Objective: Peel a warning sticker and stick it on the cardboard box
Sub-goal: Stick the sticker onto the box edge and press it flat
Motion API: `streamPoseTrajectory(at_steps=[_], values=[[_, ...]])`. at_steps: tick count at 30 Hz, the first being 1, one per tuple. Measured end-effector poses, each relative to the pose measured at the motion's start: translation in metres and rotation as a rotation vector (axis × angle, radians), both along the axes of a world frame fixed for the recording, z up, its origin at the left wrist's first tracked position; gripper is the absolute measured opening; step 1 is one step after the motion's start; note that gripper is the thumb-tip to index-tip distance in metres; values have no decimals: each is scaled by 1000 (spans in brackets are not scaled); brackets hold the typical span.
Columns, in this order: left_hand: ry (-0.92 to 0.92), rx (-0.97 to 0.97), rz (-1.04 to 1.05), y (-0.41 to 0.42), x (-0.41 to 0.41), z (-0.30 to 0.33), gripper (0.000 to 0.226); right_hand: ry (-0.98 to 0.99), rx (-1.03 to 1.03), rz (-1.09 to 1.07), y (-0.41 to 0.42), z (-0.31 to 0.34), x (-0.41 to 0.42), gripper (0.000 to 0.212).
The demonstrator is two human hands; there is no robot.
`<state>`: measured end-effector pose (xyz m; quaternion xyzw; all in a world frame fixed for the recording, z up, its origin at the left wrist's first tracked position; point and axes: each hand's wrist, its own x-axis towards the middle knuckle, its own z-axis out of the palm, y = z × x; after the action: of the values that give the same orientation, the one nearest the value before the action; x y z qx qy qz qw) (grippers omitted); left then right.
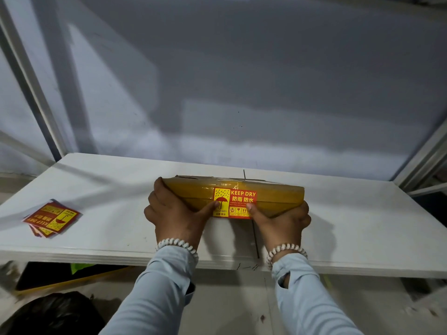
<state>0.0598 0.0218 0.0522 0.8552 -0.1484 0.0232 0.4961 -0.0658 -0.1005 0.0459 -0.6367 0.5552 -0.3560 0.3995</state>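
Note:
A flat cardboard box (pixel 273 195) wrapped in yellowish tape stands tilted on the white table (pixel 362 226), its broad face turned toward me. A red and yellow "KEEP DRY" warning sticker (pixel 238 197) lies on that face. My left hand (pixel 174 213) grips the box's left end, with its thumb pressed on the sticker's lower left corner. At the lower right edge of the box, my right hand (pixel 283 220) holds on, and its thumb presses the sticker's lower right part.
A small stack of the same stickers (pixel 52 217) lies on the table's left side. A dark slot line (pixel 255 238) runs across the table toward its front edge. Below the table sit a black bag (pixel 48 315) and dark items. Metal frame posts stand at both sides.

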Motion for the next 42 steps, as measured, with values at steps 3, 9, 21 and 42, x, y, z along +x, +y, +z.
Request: streamPoseTrajectory(at_steps=[3,9,21,42], values=[[-45,70,-52,3,-1,-5,139,75,-19,41,1,-1,-3,133],[-81,115,-70,2,-12,-10,155,137,-5,57,0,-2,-5,144],[-67,170,46,-6,-25,-3,167,121,17,57,16,6,-1,165],[-12,133,-64,5,0,-43,137,138,93,19,-11,-36,-13,89]])
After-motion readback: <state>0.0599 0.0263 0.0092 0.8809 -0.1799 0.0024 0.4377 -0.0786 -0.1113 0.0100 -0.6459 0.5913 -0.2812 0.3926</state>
